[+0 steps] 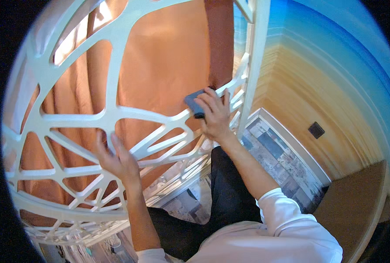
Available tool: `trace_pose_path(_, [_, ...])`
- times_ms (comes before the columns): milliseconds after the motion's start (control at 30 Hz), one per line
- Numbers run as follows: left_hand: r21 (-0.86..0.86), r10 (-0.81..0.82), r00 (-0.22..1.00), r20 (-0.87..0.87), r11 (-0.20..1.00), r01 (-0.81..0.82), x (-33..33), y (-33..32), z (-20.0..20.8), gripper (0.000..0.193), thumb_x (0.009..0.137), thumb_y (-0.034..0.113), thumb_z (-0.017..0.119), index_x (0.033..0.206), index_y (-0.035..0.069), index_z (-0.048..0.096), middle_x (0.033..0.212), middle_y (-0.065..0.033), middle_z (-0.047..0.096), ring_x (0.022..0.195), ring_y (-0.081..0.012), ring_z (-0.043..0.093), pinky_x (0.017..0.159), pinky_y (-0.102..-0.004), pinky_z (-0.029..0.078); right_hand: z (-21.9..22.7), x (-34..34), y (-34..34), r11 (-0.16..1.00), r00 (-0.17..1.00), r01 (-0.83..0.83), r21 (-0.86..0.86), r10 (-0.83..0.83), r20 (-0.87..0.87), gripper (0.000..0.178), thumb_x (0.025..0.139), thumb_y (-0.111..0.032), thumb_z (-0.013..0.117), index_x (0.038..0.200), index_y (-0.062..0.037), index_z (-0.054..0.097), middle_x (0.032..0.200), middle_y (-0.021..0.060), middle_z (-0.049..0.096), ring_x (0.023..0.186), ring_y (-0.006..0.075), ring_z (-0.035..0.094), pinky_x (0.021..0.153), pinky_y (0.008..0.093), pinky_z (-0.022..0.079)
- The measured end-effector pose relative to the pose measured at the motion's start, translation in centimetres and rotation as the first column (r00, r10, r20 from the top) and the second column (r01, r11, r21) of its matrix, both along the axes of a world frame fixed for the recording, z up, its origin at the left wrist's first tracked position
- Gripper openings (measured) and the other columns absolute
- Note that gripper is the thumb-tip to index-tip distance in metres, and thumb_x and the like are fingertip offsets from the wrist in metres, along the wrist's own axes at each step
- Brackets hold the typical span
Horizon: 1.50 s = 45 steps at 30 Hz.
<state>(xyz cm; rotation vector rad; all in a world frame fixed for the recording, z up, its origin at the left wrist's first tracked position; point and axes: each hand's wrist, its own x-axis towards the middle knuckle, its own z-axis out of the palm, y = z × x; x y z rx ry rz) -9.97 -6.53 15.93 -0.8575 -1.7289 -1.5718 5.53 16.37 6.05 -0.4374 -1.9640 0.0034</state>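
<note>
A white openwork lattice panel (109,83) of curved, branching struts stands in front of me. My right hand (216,115) presses a small grey-blue block (195,103) with a darker edge against a strut near the panel's right side. The block looks like a sanding sponge, though its exact kind is hard to make out. My left hand (119,160) is at the lower middle of the lattice, fingers and thumb stretched apart, with nothing seen in it. Its fingertips are slightly blurred beside a strut, and whether they touch it I cannot tell.
Behind the lattice hangs an orange-brown curtain (164,57). A beach-patterned wall (287,83) with a small dark square plate (316,130) curves along the right. Grey patterned tile floor (278,153) shows below, and a brown board-like panel (352,206) stands at lower right.
</note>
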Motion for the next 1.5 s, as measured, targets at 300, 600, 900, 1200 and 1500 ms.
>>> trace_pose_path(300, [-0.661, -0.100, 0.979, -0.179, 0.749, -0.044, 3.4, 4.5, -3.0, 0.022, 0.094, 0.021, 0.069, 0.098, 0.000, 0.071, 0.093, -0.0195, 0.072, 0.087, -0.0378, 0.069, 0.074, -0.0489, 0.052, 1.4, 5.5, 7.8, 0.954, 0.968, 0.252, 0.161, -0.247, -0.050, 0.042, 0.079, -0.009, 0.063, 0.121, -0.0072, 0.068, 0.135, 0.0046, 0.064, 0.143, 0.0379, 0.045, 0.120, 0.0671, 0.013])
trace_pose_path(600, [-0.840, -0.021, 0.991, -0.131, 0.533, -0.099, 3.3, 6.3, -1.2, 0.059, 0.096, 0.055, 0.062, 0.083, 0.000, 0.078, 0.066, -0.0227, 0.067, 0.064, -0.0422, 0.068, 0.062, -0.0533, 0.052, 4.2, 6.4, 4.5, 0.981, 0.965, -0.080, 0.178, 0.121, -0.232, 0.040, 0.070, -0.008, 0.062, 0.110, -0.0034, 0.069, 0.110, 0.0122, 0.072, 0.122, 0.0418, 0.061, 0.103, 0.0549, 0.046])
trace_pose_path(900, [-0.814, -0.010, 0.987, -0.159, 0.567, -0.125, 3.7, 6.3, -1.6, 0.058, 0.096, 0.055, 0.061, 0.080, 0.002, 0.077, 0.065, -0.0215, 0.067, 0.063, -0.0413, 0.069, 0.061, -0.0533, 0.051, 10.9, 8.5, 10.2, 0.858, 0.925, 0.377, 0.348, -0.366, -0.100, 0.032, 0.080, -0.006, 0.068, 0.111, -0.0039, 0.071, 0.119, 0.0092, 0.069, 0.136, 0.0409, 0.049, 0.110, 0.0588, 0.037])
trace_pose_path(1200, [-0.806, -0.048, 0.991, -0.127, 0.588, -0.075, 3.5, 6.1, -1.7, 0.058, 0.097, 0.054, 0.061, 0.078, 0.001, 0.075, 0.065, -0.0211, 0.067, 0.062, -0.0400, 0.068, 0.060, -0.0511, 0.052, 3.7, 7.2, 5.4, 0.960, 0.955, 0.276, 0.033, -0.278, 0.101, 0.047, 0.070, -0.006, 0.067, 0.117, -0.0080, 0.071, 0.133, 0.0017, 0.066, 0.116, 0.0349, 0.060, 0.088, 0.0512, 0.047])
trace_pose_path(1500, [-0.794, -0.030, 0.983, -0.179, 0.594, -0.127, 3.8, 5.8, -1.7, 0.060, 0.097, 0.052, 0.061, 0.076, -0.002, 0.073, 0.067, -0.0227, 0.068, 0.062, -0.0406, 0.068, 0.058, -0.0511, 0.051, 13.1, 9.2, 8.0, 0.949, 0.974, 0.131, 0.286, -0.070, -0.215, 0.044, 0.072, -0.002, 0.064, 0.116, -0.0071, 0.070, 0.122, 0.0077, 0.071, 0.092, 0.0349, 0.066, 0.081, 0.0436, 0.056])
